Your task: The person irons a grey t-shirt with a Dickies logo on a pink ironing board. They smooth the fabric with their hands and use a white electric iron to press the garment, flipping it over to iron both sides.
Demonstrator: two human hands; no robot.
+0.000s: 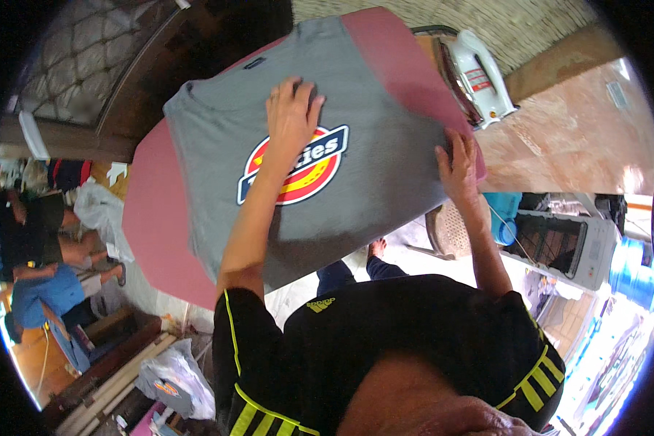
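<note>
A grey T-shirt (pixel 385 116) with a red, yellow and dark blue emblem (pixel 305 178) lies spread over a pink ironing board (pixel 152 218). My left hand (pixel 291 116) rests flat on the shirt's chest, just above the emblem, with its fingers stretched out. At the right end of the board, my right hand (pixel 459 168) touches the shirt's edge, thumb apart from the fingers. Neither hand shows anything gripped. Beyond my right hand, a white iron (pixel 479 76) rests at the board's far right edge.
A toaster oven (pixel 559 243) and a blue water container (pixel 636 272) stand at the right. A perforated stool seat (pixel 449 229) is below my right forearm. On the left are other people (pixel 43 247) and a plastic-wrapped grey garment (pixel 174 381).
</note>
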